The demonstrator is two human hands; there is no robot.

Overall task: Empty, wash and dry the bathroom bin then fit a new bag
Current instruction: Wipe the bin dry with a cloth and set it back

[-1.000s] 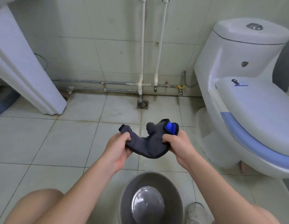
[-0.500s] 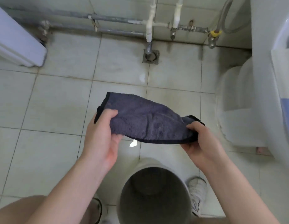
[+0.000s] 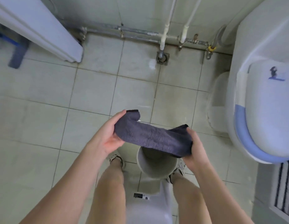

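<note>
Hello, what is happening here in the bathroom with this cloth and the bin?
A person stands on the tiled floor and holds a dark grey cloth spread between both hands, the left hand at one end and the right hand at the other. The cloth is just above an empty grey bin that stands upright between the person's feet. No bag is in the bin. A toilet is to the right.

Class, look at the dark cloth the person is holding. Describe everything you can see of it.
The cloth is dark grey with a fuzzy, towel-like pile and a darker hem at its edges. It looks folded and is stretched out between both hands: the left hand holds its upper end, the right hand grips its lower end. It hangs in the air over the open bin.
</note>
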